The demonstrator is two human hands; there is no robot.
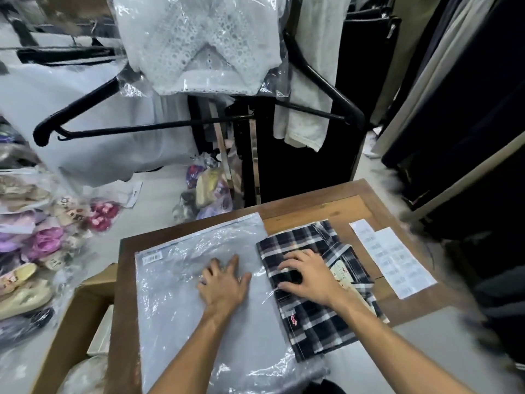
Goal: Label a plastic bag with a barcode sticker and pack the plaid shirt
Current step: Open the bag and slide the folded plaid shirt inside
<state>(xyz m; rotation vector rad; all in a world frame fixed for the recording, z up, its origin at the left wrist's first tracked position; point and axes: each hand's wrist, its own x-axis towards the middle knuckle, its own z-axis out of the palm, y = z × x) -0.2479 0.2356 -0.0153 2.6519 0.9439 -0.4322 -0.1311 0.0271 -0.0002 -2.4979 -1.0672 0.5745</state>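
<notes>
A clear plastic bag [181, 302] lies flat on the wooden table [318, 207]. A barcode sticker [152, 257] is stuck at the bag's far left corner. My left hand [223, 282] presses flat on the bag, fingers spread. To its right lies the folded black-and-white plaid shirt [309, 317] with a small red logo. Its left edge sits at the bag's right edge; whether it is partly inside I cannot tell. My right hand [308, 275] rests on the shirt near the collar label, fingers bent over the fabric.
A white sheet of barcode stickers [397, 263] lies at the table's right. A cardboard box [76, 317] stands to the left of the table. Bagged shoes and slippers [34, 251] are piled at left. Black hangers [147, 126] and bagged white garments [199, 44] hang behind.
</notes>
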